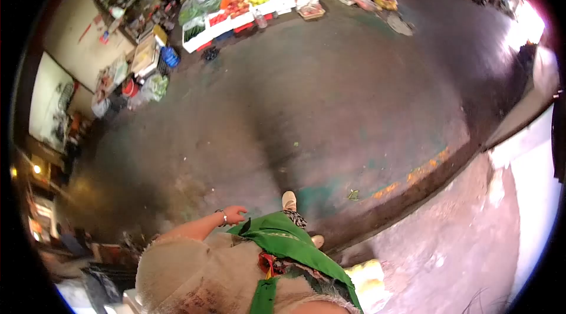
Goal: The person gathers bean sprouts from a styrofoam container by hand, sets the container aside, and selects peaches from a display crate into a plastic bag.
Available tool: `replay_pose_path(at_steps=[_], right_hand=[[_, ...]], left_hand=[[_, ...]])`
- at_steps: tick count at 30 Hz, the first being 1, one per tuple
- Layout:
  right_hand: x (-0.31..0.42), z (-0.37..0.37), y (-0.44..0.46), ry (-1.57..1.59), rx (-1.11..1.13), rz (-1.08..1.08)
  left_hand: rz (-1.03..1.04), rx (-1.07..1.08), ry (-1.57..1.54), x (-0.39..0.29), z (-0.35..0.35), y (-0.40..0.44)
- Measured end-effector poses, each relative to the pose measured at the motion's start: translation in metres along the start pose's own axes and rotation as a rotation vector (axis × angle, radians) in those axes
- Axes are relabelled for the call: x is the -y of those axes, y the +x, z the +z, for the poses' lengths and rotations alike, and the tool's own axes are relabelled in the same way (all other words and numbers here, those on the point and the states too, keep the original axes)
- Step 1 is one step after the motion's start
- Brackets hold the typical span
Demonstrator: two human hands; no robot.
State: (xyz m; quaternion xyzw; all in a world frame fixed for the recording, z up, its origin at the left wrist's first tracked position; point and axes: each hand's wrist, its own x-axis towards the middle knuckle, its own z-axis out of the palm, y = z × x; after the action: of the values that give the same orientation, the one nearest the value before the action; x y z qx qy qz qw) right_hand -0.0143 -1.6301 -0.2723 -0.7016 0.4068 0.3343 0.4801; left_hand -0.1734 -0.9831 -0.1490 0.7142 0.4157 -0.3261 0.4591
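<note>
My left hand hangs at my side, left of a green apron, with a bracelet on its wrist. Its fingers look loosely curled and their tips are small in view, so I cannot make out whether anything is in them. Below the apron my shoes show on the dark floor. Only part of my right arm appears at the bottom edge; the right hand is out of sight.
White boxes of fruit and vegetables line the far side. A blue container and red bucket stand at the left. A raised ledge runs along the right, with a yellow-and-white package near me.
</note>
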Motion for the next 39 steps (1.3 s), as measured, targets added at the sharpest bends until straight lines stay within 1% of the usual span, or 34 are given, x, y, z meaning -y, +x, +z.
replay_pose_path(at_steps=[2,3,5,6,8,9,11,12,13,14,15,16,17,19,21,23,25,28,29,30,32,33,34,35,36,38,39], right_hand=[[0.05,0.026,-0.005,-0.093,0.019,-0.056],[0.077,0.042,-0.006,-0.14,0.026,-0.087],[0.133,0.07,-0.011,-0.223,0.03,-0.153],[0.158,0.083,-0.015,-0.258,0.03,-0.185],[0.205,0.112,-0.024,-0.332,0.035,-0.233],[0.225,0.125,-0.028,-0.363,0.036,-0.254],[0.263,0.15,-0.035,-0.422,0.035,-0.294],[0.28,0.16,-0.038,-0.449,0.035,-0.31],[0.295,0.168,-0.041,-0.472,0.032,-0.323],[0.308,0.177,-0.044,-0.496,0.031,-0.335],[0.324,0.187,-0.045,-0.523,0.033,-0.345],[0.338,0.195,-0.046,-0.544,0.03,-0.356],[0.35,0.204,-0.045,-0.566,0.032,-0.363],[0.375,0.225,-0.039,-0.609,0.036,-0.382],[0.398,0.249,-0.029,-0.653,0.055,-0.406],[0.417,0.272,-0.013,-0.698,0.086,-0.439],[0.443,0.295,0.002,-0.767,0.114,-0.477],[0.491,0.357,0.014,-0.883,0.162,-0.562],[0.502,0.373,0.019,-0.916,0.181,-0.594],[0.517,0.394,0.024,-0.966,0.197,-0.65],[0.544,0.423,0.031,-1.063,0.23,-0.765],[0.559,0.439,0.034,-1.122,0.244,-0.823],[0.572,0.454,0.034,-1.178,0.256,-0.877],[0.588,0.471,0.036,-1.229,0.261,-0.93],[0.602,0.489,0.038,-1.271,0.265,-0.983],[0.627,0.521,0.044,-1.355,0.258,-1.083],[0.639,0.538,0.051,-1.416,0.229,-1.139]], left_hand=[[-0.104,-0.012,-0.09,0.015,-0.006,0.011],[-0.155,0.041,-0.171,0.024,-0.012,0.019],[-0.188,0.009,-0.185,0.03,-0.028,0.027],[-0.173,0.01,-0.213,0.037,-0.036,0.035],[-0.229,-0.038,-0.357,0.056,-0.061,0.047],[-0.227,-0.04,-0.373,0.064,-0.075,0.053],[-0.195,-0.056,-0.463,0.081,-0.098,0.074],[-0.165,-0.073,-0.482,0.1,-0.106,0.095],[-0.045,-0.082,-0.444,0.132,-0.11,0.13],[0.283,-0.109,-0.211,0.189,-0.106,0.18],[0.576,-0.201,0.007,0.223,-0.11,0.217],[0.722,-0.268,0.085,0.241,-0.121,0.243],[0.599,-0.194,-0.18,0.236,-0.133,0.25],[0.472,-0.129,-0.438,0.226,-0.161,0.268],[0.012,-0.164,-0.812,0.142,-0.208,0.232],[-0.047,-0.188,-0.923,0.095,-0.242,0.22],[-0.091,-0.198,-1.031,0.074,-0.259,0.219],[-0.241,-0.113,-1.276,0.068,-0.265,0.211],[-0.267,-0.119,-1.259,0.068,-0.265,0.204],[-0.228,-0.176,-1.072,0.066,-0.259,0.194],[-0.226,-0.282,-0.911,0.055,-0.259,0.17],[-0.239,-0.268,-0.917,0.072,-0.253,0.178],[-0.319,-0.227,-1.128,0.112,-0.238,0.193],[-0.398,-0.187,-1.336,0.131,-0.233,0.203],[-0.463,-0.238,-1.282,0.11,-0.245,0.19],[-0.526,-0.299,-1.157,0.043,-0.285,0.154],[-0.528,-0.298,-1.117,0.036,-0.299,0.158]])
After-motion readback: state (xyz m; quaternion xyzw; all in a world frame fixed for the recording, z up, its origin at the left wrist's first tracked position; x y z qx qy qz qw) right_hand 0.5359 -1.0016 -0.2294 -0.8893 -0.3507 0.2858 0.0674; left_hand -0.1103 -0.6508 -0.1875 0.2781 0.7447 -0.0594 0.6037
